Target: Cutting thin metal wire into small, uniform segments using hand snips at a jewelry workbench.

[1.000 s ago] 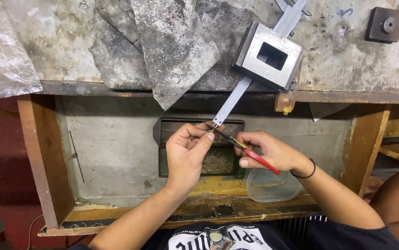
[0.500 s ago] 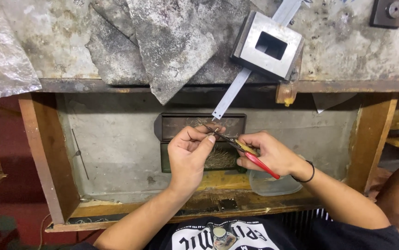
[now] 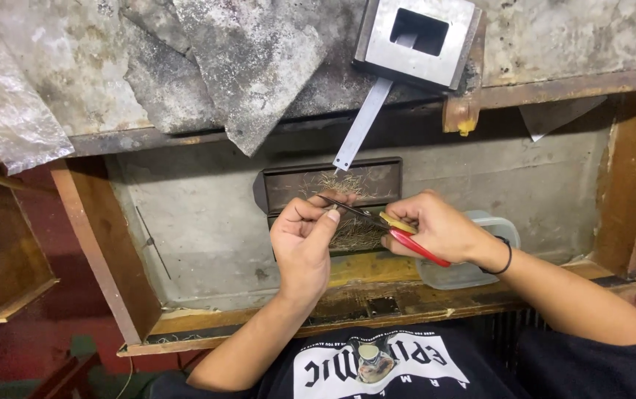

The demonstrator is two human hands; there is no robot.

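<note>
Workbench drawer [image 3: 207, 244]: 2 hands, 1 pliers [image 3: 392, 225].

A crumpled clear plastic bag [image 3: 8, 103] lies at the tabletop's left edge. A clear plastic tub [image 3: 473, 270], rounded and lidless, sits low right, under the right wrist.

Compared with a second ago, both hands sit slightly higher against the dark rectangular metal tray [image 3: 347, 185] of fine wire scraps. The left hand [image 3: 305, 240] now pinches closer to the tip of the red-and-yellow-handled pliers [image 3: 388, 227], which the right hand [image 3: 436, 227] has tilted flatter.
</note>
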